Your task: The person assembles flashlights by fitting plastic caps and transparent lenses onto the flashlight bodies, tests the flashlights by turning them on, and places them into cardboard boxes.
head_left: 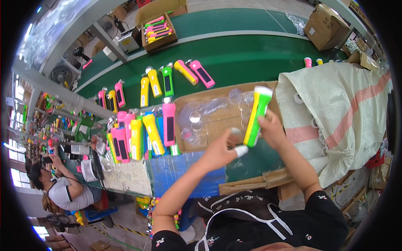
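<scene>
At the left of the worktop (125,178), a row of plastic flashlights (138,136) in pink, yellow and blue is standing packed side by side, with further ones lying loose on the green conveyor belt (234,58) beyond. A co-worker (63,188) is sitting at the far left, well apart from the work in hand.

Moving right, an open cardboard tray (217,121) is holding clear round lens discs (194,117), which are looking thin and easily scratched.

The left hand (220,150) is hovering just in front of the tray, its fingers curled partly shut and pinching a small white cap (240,150) between thumb and fingertips. The cap is appearing light and rigid, small enough to slip from a loose pinch.

Just beside it, the right hand (270,127) is closing round the lower body of a green and yellow flashlight (256,115), holding it tilted above the tray's right end with its white head uppermost. The flashlight is judged to be light, hollow, stiff plastic with a smooth, somewhat slippery shell; the mid-body is offering the surest hold, and the lens end is best kept free of pressure.

At the right, a large white woven sack (347,108) with a pink stripe is lying open, white ring parts (298,98) showing at its mouth. Cardboard boxes (326,25) are standing beyond it.
</scene>
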`<state>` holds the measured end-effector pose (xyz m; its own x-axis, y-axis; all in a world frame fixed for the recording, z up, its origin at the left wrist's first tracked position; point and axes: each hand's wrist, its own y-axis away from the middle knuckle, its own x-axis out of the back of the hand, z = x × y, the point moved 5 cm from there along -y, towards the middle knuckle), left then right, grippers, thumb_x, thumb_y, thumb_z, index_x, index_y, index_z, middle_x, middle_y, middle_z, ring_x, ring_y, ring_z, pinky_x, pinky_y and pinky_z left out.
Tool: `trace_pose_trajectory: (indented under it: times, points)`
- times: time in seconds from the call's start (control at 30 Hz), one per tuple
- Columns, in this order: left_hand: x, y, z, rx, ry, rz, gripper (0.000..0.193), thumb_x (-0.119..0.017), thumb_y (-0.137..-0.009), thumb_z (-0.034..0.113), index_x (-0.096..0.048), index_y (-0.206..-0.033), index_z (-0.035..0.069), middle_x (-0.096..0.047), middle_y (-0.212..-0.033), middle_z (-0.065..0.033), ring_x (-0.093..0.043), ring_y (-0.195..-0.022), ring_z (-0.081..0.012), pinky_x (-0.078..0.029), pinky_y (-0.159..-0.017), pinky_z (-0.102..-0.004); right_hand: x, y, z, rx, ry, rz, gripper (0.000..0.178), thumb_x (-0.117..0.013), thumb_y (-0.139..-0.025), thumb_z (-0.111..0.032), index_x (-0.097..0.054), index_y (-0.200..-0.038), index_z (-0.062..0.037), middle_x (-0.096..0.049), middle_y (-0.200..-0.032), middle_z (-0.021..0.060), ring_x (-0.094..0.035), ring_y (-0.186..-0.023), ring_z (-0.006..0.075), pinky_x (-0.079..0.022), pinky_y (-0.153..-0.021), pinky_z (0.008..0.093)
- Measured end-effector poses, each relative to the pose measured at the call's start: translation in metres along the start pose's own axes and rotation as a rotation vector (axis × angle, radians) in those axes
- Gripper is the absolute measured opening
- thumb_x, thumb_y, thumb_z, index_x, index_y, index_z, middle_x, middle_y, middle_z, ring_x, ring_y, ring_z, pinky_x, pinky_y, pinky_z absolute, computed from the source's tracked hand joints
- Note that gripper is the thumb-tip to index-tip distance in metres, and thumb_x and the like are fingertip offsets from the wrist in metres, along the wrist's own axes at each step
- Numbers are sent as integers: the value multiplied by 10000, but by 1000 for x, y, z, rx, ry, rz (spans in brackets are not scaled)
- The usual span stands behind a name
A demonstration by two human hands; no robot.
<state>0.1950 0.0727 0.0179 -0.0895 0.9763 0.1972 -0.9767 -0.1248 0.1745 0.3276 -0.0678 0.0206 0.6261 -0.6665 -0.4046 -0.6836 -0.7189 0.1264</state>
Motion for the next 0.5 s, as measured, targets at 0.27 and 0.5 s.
trace_pose_trajectory:
  times: [0.27, 0.5]
  points:
    - [154, -165, -43, -28, -429, 486, 540, -714, -800, 215, -522, -1238, -37, -625, -992, -161, -637, -884, -285, -519, -791, -396, 79, -133, -30, -155, -212, -127, 487, -540, -992, -327, -452, -1371, -33, -611, -1019, 62, -632, -888, 196, -534, -803, 365]
    - [171, -289, -39, 202, -924, 607, 754, -691, -822, 377, -383, -1345, -70, -499, -1302, -279, -539, -1178, -423, -482, -974, -459, 203, -242, -31, -58, 399, 329, 319, -652, -914, -313, -564, -1057, -42, -614, -837, 71, -620, -628, 172, -514, -567, 318]
